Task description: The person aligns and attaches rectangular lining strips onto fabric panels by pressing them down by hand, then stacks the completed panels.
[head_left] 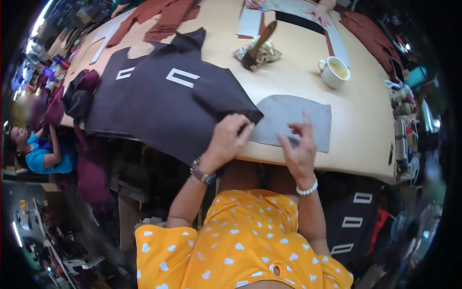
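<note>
Dark brown fabric pieces with white rectangular patches spread over the table's left and middle. My left hand is at their right corner, its fingers bent together on the dark fabric's edge. Just right of it lies a flat grey template with a rounded left side. Above the template's lower part is my right hand, fingers apart and partly curled, the index finger pointing up, nothing between them. Whether its fingertips touch the template is unclear.
A brush rests on crumpled material behind the template. Right of it stands a white mug with yellowish liquid. Another person's hands work at the far edge over grey and rust-coloured pieces. A person in blue is at the left.
</note>
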### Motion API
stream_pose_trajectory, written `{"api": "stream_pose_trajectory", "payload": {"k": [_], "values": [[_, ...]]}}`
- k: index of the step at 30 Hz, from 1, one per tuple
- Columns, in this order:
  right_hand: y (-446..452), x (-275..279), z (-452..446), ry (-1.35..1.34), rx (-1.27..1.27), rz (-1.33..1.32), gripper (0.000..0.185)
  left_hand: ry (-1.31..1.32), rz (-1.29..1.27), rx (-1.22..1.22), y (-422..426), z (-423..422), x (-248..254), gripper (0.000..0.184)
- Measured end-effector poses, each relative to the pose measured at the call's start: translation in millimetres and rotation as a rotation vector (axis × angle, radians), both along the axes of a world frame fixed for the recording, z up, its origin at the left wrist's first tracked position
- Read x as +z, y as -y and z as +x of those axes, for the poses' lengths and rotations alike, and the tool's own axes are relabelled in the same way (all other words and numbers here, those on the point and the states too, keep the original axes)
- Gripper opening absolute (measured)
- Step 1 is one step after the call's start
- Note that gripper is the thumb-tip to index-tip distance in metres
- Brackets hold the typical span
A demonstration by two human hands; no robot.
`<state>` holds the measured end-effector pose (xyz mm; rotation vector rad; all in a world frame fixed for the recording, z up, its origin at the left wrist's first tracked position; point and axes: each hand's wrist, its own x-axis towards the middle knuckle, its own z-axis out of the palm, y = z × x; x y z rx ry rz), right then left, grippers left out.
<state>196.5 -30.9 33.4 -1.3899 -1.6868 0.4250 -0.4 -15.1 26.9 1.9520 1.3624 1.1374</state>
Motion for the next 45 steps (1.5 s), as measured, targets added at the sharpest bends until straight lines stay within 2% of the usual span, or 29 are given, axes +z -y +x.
{"api": "stream_pose_trajectory", "payload": {"k": [2, 4, 5, 8, 12, 14, 15, 18, 19, 23, 26, 29, 32, 35, 38, 39, 42, 45], "values": [[-8.2, 14.3, -14.1, -0.084, 0.045, -0.176, 0.07, -0.111, 0.087, -0.047, 15.2, 27.9, -9.3, 0.011], [-16.9, 14.1, -11.0, -0.073, 0.042, -0.208, 0.07, -0.078, 0.226, -0.019, 26.5, 58.2, -14.0, 0.022], [-20.0, 12.7, -6.8, -0.067, 0.039, -0.223, 0.07, -0.082, 0.169, -0.06, 31.6, 69.4, -18.9, 0.031], [-21.8, 0.9, 21.5, 0.014, -0.118, -0.121, 0.069, -0.011, 0.133, -0.094, 49.7, 112.4, -18.3, 0.03], [-19.4, -5.6, 78.0, -0.009, -0.337, -0.11, 0.063, 0.04, 0.11, -0.347, 65.2, 159.5, -25.3, 0.021], [-21.9, -4.4, 101.7, 0.038, -0.354, -0.012, 0.058, 0.119, 0.119, -0.433, 67.5, 163.5, -12.4, 0.02], [-23.3, -5.3, 114.4, 0.064, -0.331, 0.01, 0.057, 0.08, 0.149, -0.41, 66.0, 160.9, -8.4, 0.021], [-33.9, 2.6, 143.1, -0.045, -0.332, -0.289, 0.058, -0.061, 0.212, -0.311, 52.3, 130.6, 2.0, 0.026], [-38.6, -0.7, 151.8, -0.113, -0.303, -0.272, 0.056, -0.116, 0.203, -0.261, 46.3, 117.0, 1.4, 0.029], [-53.5, -20.2, 179.9, 0.102, -0.3, 0.035, 0.057, -0.345, 0.167, -0.022, 28.1, 67.6, -6.1, 0.034], [-60.5, -12.9, 182.4, 0.147, -0.344, -0.028, 0.059, -0.466, 0.124, 0.066, 20.0, 43.7, -14.7, 0.041], [-67.8, -7.4, 183.5, 0.325, -0.471, -0.264, 0.062, -0.547, 0.052, 0.064, 14.4, 33.5, -19.9, 0.043], [-80.0, -5.2, 187.3, 0.549, -0.559, -0.195, 0.067, -0.549, 0.08, 0.068, 13.9, 32.5, -23.1, 0.042], [-110.6, -11.8, 212.3, 0.55, -0.648, -0.174, 0.069, -0.526, 0.076, 0.074, 14.4, 33.5, -21.2, 0.042], [-138.5, -4.4, 219.2, 0.571, -0.728, 0.0, 0.071, -0.505, 0.074, 0.084, 14.3, 33.5, -19.2, 0.041], [-148.5, 1.8, 215.9, 0.497, -0.649, 0.144, 0.066, -0.5, 0.071, 0.088, 14.6, 33.8, -19.0, 0.041], [-170.3, 23.8, 191.0, 0.68, -0.367, 0.203, 0.062, -0.494, 0.07, 0.094, 14.1, 34.5, -18.8, 0.041], [-185.0, 33.3, 159.6, 0.904, -0.314, -0.032, 0.071, -0.499, 0.078, 0.094, 14.5, 34.2, -19.7, 0.042]]}}
